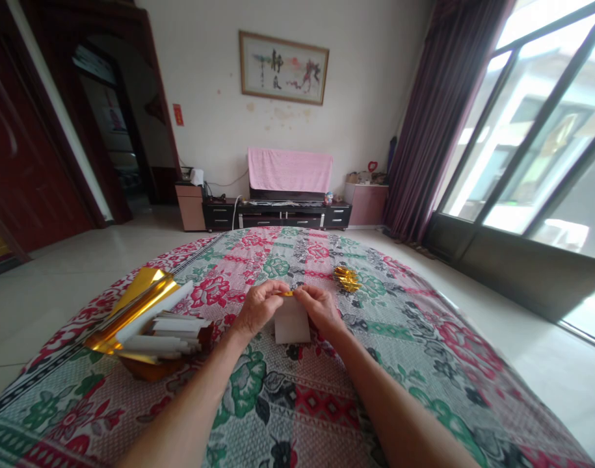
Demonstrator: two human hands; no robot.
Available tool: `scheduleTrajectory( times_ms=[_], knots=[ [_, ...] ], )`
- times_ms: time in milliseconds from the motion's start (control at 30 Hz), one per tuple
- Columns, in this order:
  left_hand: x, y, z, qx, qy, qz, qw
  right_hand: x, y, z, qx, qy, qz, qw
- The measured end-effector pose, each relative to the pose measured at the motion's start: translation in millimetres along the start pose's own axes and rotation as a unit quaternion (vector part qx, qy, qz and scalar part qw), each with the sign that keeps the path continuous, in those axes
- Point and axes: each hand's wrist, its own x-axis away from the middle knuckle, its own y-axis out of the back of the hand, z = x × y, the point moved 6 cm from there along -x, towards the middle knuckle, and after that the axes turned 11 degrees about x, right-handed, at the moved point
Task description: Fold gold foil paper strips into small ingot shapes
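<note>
A small sheet of paper (292,324), pale on the side facing me, lies over the cloth at the middle, with a gold strip along its far edge. My left hand (261,307) pinches the far left corner between thumb and fingers. At the far right corner, my right hand (321,309) pinches the same sheet. Both hands are close together, with the gold edge between their fingertips. Beyond my right hand sits a small pile of folded gold paper (346,279).
On the left of the patterned tablecloth (375,403) stands a container with rolled white papers (155,344), and shiny gold sheets (145,305) lie against it. Past the table's far edge is a low black cabinet (297,218) with a pink cloth (290,169) above it.
</note>
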Motion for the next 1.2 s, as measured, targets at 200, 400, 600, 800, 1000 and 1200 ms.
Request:
scheduleTrajectory(
  times_ms=[200,400,600,800,1000,1200],
  knots=[
    [0,3.0,10,0.023,0.077,-0.036,0.996,2,-4,8,0.041,0.053,0.013,0.998],
    [0,1.4,14,-0.002,0.076,-0.03,0.997,2,-3,9,0.092,0.067,-0.004,0.993],
    [2,-4.2,21,0.068,0.131,0.019,0.989,-2,0,-5,0.043,0.029,0.032,0.998],
    [2,-3.0,24,0.092,0.134,0.025,0.986,-3,2,-11,-0.028,-0.01,0.023,0.999],
    [2,-3.6,10,-0.052,-0.033,0.069,0.996,-9,23,-17,-0.137,-0.053,-0.119,0.982],
    [11,-23.3,-14,-0.219,-0.187,0.084,0.954,-14,26,-28,-0.211,-0.103,-0.131,0.963]
  ],
)
